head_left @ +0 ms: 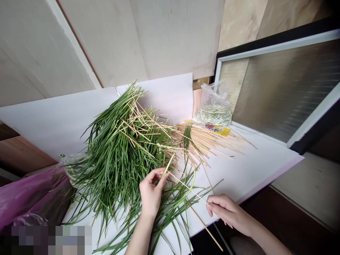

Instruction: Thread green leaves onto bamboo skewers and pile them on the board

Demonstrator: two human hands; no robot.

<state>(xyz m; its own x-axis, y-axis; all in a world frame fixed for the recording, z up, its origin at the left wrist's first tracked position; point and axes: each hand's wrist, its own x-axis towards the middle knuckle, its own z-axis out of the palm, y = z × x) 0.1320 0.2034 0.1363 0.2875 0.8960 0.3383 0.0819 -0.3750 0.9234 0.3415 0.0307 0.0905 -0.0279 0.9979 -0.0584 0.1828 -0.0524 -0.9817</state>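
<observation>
My left hand (152,189) is closed in a pinch on a pale green stalk (169,163), just in front of the big pile of green leaves (114,152). To the right, my right hand (224,209) pinches a thin wooden skewer (188,187), whose far end reaches the stalk at my left fingertips. Whether its tip has gone into the stalk is too small to tell. Loose long leaves (172,209) lie below and between my hands. Behind them, many skewers (202,140) are spread on the white table, some lying over the leaf pile.
A clear plastic bag (215,108) with pale green pieces stands at the back right, beside a framed glass panel (278,81). Purple plastic (32,194) lies at the left. The white table's edge (276,175) runs along the right. Another skewer (205,226) projects over the front edge.
</observation>
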